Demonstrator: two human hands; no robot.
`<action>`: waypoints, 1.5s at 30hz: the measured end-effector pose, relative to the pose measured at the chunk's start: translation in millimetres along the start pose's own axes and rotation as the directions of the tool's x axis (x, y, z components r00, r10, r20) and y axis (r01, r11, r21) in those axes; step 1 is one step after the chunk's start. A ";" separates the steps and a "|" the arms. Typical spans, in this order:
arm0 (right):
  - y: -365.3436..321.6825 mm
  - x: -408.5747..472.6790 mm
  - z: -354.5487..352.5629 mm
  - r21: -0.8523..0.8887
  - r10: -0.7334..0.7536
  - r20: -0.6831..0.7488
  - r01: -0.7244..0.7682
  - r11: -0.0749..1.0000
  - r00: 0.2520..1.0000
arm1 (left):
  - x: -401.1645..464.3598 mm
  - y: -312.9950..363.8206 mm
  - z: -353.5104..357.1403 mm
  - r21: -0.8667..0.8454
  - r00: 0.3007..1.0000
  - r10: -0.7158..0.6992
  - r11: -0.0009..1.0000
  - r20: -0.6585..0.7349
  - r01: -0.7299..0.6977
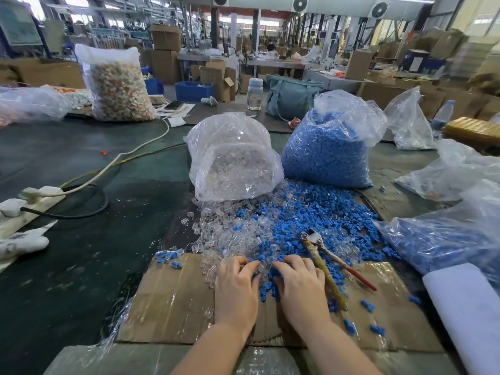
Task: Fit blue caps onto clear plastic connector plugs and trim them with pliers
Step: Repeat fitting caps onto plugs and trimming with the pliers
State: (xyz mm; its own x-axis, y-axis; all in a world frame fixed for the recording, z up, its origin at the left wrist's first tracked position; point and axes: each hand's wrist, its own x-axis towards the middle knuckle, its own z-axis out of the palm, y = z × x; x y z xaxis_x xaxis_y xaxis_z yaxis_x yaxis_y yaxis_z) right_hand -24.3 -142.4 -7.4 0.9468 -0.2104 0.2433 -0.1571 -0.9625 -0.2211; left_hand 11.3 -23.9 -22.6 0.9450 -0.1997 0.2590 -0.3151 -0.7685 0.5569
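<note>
A loose heap of clear connector plugs (216, 231) and blue caps (311, 220) spills across the table and onto a flattened cardboard sheet (173, 299). My left hand (236, 288) sits at the heap's near edge, thumb and fingers curled, pinching a small blue cap (252, 262) among clear plugs. My right hand (300, 288) lies beside it, fingertips curled down into the blue caps; what they hold is hidden. The pliers (315, 240) lie on the heap just right of my right hand, untouched, jaws pointing away. A few capped plugs (169, 257) lie at the cardboard's left corner.
An open bag of clear plugs (232, 158) and one of blue caps (327, 147) stand behind the heap. More plastic bags (443, 239) crowd the right side, with a white foam roll (465, 307) near them. Cables and a power strip (40, 192) lie left, with white gloves (21, 243).
</note>
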 end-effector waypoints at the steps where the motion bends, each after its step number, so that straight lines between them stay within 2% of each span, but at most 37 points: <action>1: 0.0 0.3 1.2 -0.007 0.006 0.009 -0.005 1.000 1.000 | -1.5 -0.7 1.3 0.000 1.000 0.000 1.000 0.001 0.000; 6: -3.2 2.4 -0.8 -0.034 0.012 0.032 -0.011 0.999 0.999 | -3.7 -3.4 4.2 -0.024 1.000 0.018 1.000 -0.005 -0.018; 15: -3.2 0.2 1.1 0.024 0.018 0.005 -0.018 1.000 1.000 | -4.0 -4.1 1.1 -0.138 0.997 0.032 0.990 -0.067 -0.041; 19: -3.1 2.2 2.5 0.027 0.008 -0.011 -0.007 1.000 1.000 | 1.4 -0.6 -0.6 -0.186 0.999 -0.018 0.982 -0.051 0.008; 24: -3.0 4.9 4.1 0.039 -0.015 -0.007 0.015 0.999 1.000 | 9.2 5.0 -1.7 -0.044 0.996 -0.067 0.997 0.051 0.069; 27: -2.3 4.7 3.3 0.056 -0.029 -0.007 0.030 0.998 1.000 | 12.7 7.3 -2.4 -0.031 0.994 -0.081 0.996 0.071 0.083; 32: -0.8 3.2 1.3 0.083 -0.055 0.016 0.054 0.995 0.998 | 16.2 10.5 -5.3 -0.064 0.993 -0.108 0.992 0.052 0.111; 40: -8.2 -11.5 -1.3 0.094 -0.131 -0.068 0.137 0.986 0.989 | 18.2 7.9 -9.3 -0.231 0.995 -0.092 0.968 0.045 0.100; 45: -9.1 -12.0 5.9 0.040 -0.122 0.048 0.120 0.992 0.991 | 19.1 5.8 -11.0 -0.265 0.993 -0.101 0.958 0.058 0.113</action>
State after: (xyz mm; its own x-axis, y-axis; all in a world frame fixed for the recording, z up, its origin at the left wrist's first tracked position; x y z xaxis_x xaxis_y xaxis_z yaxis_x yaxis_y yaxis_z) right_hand -32.6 -130.0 -13.9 0.9714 -0.0827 0.2224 -0.0307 -0.9732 -0.2280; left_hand 26.5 -25.5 -5.7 0.9755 -0.1558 0.1556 -0.2185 -0.5976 0.7714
